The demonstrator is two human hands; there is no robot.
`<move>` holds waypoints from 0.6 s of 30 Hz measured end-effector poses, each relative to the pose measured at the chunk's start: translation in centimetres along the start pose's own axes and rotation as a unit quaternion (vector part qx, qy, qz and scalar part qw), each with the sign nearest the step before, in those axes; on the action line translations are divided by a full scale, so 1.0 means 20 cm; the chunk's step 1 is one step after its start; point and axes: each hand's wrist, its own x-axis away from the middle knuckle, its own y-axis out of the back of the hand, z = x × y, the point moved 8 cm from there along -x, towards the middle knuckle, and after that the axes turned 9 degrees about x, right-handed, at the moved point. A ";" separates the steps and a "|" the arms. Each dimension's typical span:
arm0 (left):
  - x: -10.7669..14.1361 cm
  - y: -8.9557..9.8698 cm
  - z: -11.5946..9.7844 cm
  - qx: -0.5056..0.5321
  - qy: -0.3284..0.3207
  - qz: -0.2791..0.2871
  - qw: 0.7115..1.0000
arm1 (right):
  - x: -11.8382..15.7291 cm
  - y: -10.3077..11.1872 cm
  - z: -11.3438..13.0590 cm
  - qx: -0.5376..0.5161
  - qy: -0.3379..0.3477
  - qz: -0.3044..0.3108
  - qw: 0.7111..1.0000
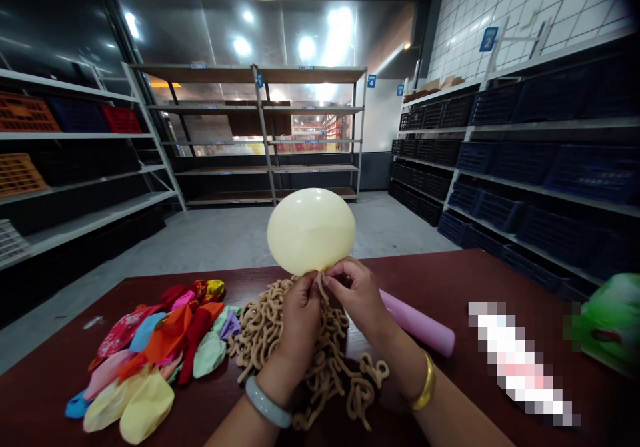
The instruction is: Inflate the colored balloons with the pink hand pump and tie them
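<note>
A pale yellow inflated balloon stands upright above the near middle of the table, its neck at my fingertips. My left hand is closed in a pinch at the neck. My right hand pinches a short piece of tan cord against the same spot; the fingers hide whether it goes round the neck. Beneath both hands lies a heap of curly tan cords, with a few loose ones nearer to me. A pink tube lies just right of my right hand.
Limp balloons in many colours are piled on the left of the dark red table. A green package and a blurred-out object are on the right. Shelving stands beyond, with crates along the right wall.
</note>
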 end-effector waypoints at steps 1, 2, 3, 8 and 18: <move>0.00 0.00 0.00 -0.006 -0.003 -0.002 1.000 | 0.01 0.00 0.00 0.014 -0.005 0.000 1.000; 0.00 0.00 0.00 -0.008 -0.007 -0.003 1.000 | 0.01 -0.01 0.00 0.026 -0.005 0.003 1.000; 0.00 0.00 -0.01 -0.008 -0.010 -0.006 1.000 | 0.01 -0.01 0.01 0.036 -0.001 0.006 0.999; 0.00 0.01 -0.02 0.026 0.012 -0.042 0.999 | 0.03 -0.02 -0.02 -0.024 -0.036 -0.004 0.999; 0.00 0.01 -0.04 -0.022 0.005 -0.037 0.999 | 0.03 -0.11 -0.10 -0.290 -0.178 0.026 0.940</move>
